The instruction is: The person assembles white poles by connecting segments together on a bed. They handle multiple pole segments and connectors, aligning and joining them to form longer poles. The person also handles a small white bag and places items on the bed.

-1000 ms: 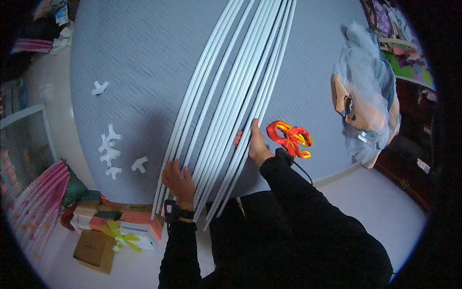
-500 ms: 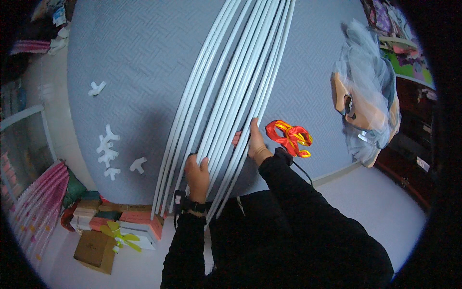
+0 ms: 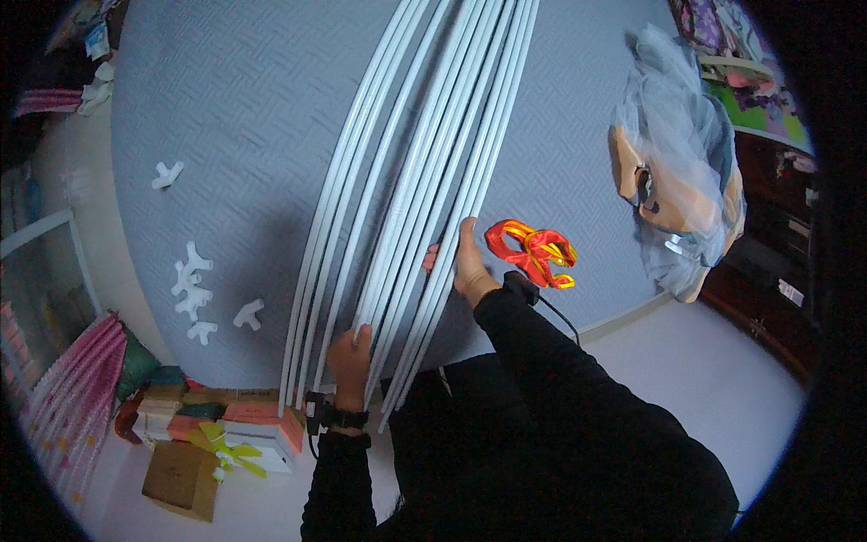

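Observation:
Long thin white poles [image 3: 424, 163] lie in a loose bundle over a grey-blue quilted surface, their near ends jutting past its edge. Near those ends, my left hand [image 3: 349, 361] grips some of the middle poles, its thumb pointing up along them. Higher up, my right hand [image 3: 468, 262] wraps the right side of the bundle, with fingertips showing between the poles. Beside that hand lies a red and yellow ribbon [image 3: 533, 248] in loose loops. White branched connectors [image 3: 191, 285] lie to the left of the poles, several in a cluster.
At right, sheer grey fabric with tan pieces [image 3: 677, 181] is heaped near the quilted surface's edge. On the floor at lower left stand a cardboard box [image 3: 181, 479] and other boxes, beside a pink curtain [image 3: 81, 397]. A dark wooden cabinet [image 3: 768, 289] stands far right.
My left hand has slid down the poles toward their near ends. My right hand still grips the right side. The whole view has shifted slightly.

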